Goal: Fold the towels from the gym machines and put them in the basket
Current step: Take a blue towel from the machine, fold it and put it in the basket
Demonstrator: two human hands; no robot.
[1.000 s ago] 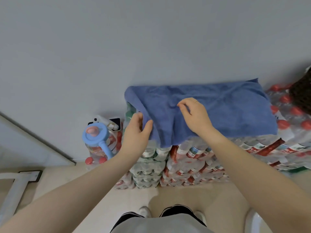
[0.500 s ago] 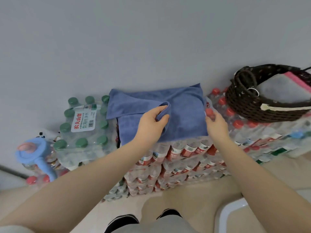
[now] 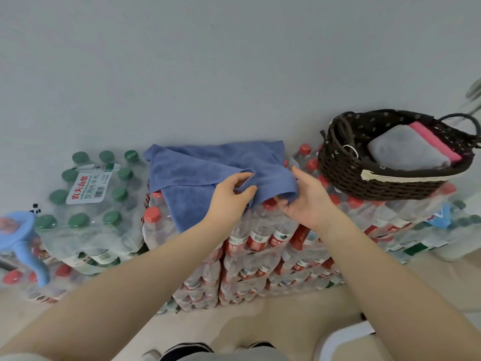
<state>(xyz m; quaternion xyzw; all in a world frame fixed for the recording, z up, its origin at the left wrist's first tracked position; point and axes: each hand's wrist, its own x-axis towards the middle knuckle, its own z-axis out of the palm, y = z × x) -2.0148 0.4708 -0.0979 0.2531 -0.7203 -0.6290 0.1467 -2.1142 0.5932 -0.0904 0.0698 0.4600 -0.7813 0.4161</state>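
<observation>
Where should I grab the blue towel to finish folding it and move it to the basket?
Take the blue towel at its near right folded edge, where the left hand and right hand already grip it. Come from the front: the far side lies against the wall, and the basket sits right.

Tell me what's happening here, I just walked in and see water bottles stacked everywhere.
A person is folding a blue microfibre towel spread on top of stacked packs of red-capped water bottles. The left hand pinches a fold of it, and the right hand grips its near right edge. A dark woven basket to the right already holds a folded grey towel and a pink towel.
</observation>
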